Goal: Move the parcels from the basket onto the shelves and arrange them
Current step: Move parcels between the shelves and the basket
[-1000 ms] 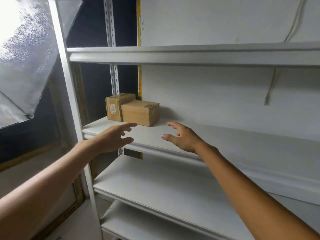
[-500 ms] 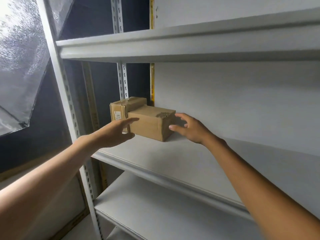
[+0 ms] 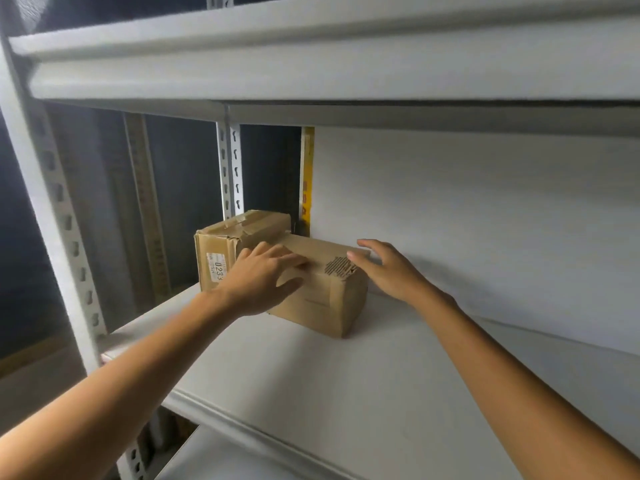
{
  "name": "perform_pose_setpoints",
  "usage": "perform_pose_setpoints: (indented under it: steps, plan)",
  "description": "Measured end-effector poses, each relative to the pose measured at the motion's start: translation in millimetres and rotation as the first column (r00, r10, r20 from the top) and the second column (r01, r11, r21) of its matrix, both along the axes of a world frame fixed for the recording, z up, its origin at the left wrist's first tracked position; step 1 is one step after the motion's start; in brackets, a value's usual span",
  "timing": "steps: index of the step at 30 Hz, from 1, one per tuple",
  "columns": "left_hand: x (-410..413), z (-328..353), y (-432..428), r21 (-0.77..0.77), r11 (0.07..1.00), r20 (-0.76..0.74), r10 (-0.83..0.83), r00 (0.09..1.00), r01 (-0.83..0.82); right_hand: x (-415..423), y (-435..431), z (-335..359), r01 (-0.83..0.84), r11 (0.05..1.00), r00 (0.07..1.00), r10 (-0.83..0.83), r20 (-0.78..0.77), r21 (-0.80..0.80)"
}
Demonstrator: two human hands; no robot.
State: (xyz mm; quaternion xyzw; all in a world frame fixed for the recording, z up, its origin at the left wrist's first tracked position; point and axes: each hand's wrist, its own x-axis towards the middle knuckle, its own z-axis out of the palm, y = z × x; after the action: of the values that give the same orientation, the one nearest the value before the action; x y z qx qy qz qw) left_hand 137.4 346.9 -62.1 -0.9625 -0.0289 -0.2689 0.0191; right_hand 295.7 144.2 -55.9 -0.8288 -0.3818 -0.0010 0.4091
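Note:
Two brown cardboard parcels stand at the far left of a white shelf. The left parcel carries a white label with numbers and stands against the back corner. The nearer parcel has a torn patch on its top corner. My left hand lies flat on the nearer parcel's top and left front, fingers spread. My right hand is open at the parcel's right top corner, fingertips touching or just off it. Neither hand closes around a parcel. The basket is out of view.
The shelf above hangs low over the parcels. A perforated white upright stands at the left front, another upright at the back. A white wall panel closes the back. A lower shelf shows at the bottom.
Both hands have reached forward onto the nearer parcel; the left now rests on its top, the right has come to its right corner. The view has moved closer to the shelf.

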Motion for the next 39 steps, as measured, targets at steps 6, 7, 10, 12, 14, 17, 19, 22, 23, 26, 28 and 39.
perform_pose_setpoints:
  steps: [6,7,10,12,14,17,19,22,23,26,28,39]
  plan:
    - [6.8,-8.2,6.8,0.067,0.997,0.104,-0.033,0.994,0.026,5.5,12.8,-12.0,0.021,0.999,0.999,-0.020,-0.042,0.029]
    - [5.2,-10.9,3.8,0.055,0.998,0.121,-0.018,0.993,0.011,5.4,10.6,-11.8,0.019,0.999,0.999,-0.018,-0.036,0.031]
    - [0.1,-16.4,-12.8,-0.061,0.998,0.139,0.009,0.990,-0.001,4.9,1.1,-11.8,0.032,0.999,0.999,-0.031,-0.024,0.041]
    - [-1.8,-20.3,-25.5,-0.131,0.991,0.152,0.006,0.988,0.014,2.3,-3.4,-13.3,0.066,0.993,0.998,-0.065,-0.015,0.102]
    - [-4.4,-25.0,-37.1,-0.240,0.969,0.179,-0.010,0.984,0.054,1.0,-6.2,-16.2,0.106,0.984,0.994,-0.108,0.004,0.145]
    - [-9.1,-31.3,-48.6,-0.435,0.891,0.237,-0.026,0.971,0.130,0.8,-10.0,-20.6,0.115,0.988,0.992,-0.110,-0.058,0.107]
    - [-11.6,-34.6,-56.7,-0.550,0.825,0.249,0.014,0.968,0.130,0.0,-11.2,-24.7,0.078,0.990,0.991,-0.063,-0.121,0.122]
    - [-13.8,-34.5,-70.2,-0.718,0.695,0.176,0.118,0.977,0.045,-4.8,-11.7,-26.3,0.059,0.977,0.958,0.002,-0.286,0.205]
    - [-15.2,-33.8,-73.6,-0.782,0.621,0.152,0.111,0.982,0.051,-6.6,-12.3,-25.8,0.055,0.972,0.941,0.026,-0.339,0.227]
    - [-19.6,-31.9,-78.5,-0.912,0.388,0.155,0.024,0.988,0.134,-8.9,-17.7,-24.3,0.043,0.965,0.916,0.065,-0.397,0.257]
    - [-24.0,-31.7,-83.1,-0.931,0.321,0.184,0.003,0.983,0.173,-12.2,-26.1,-24.0,0.024,0.957,0.900,0.105,-0.423,0.288]
    - [-37.4,-24.5,-116.9,-0.881,0.408,0.226,-0.084,0.970,0.241,-26.3,-88.4,-25.2,-0.147,0.888,0.782,0.374,-0.498,0.436]
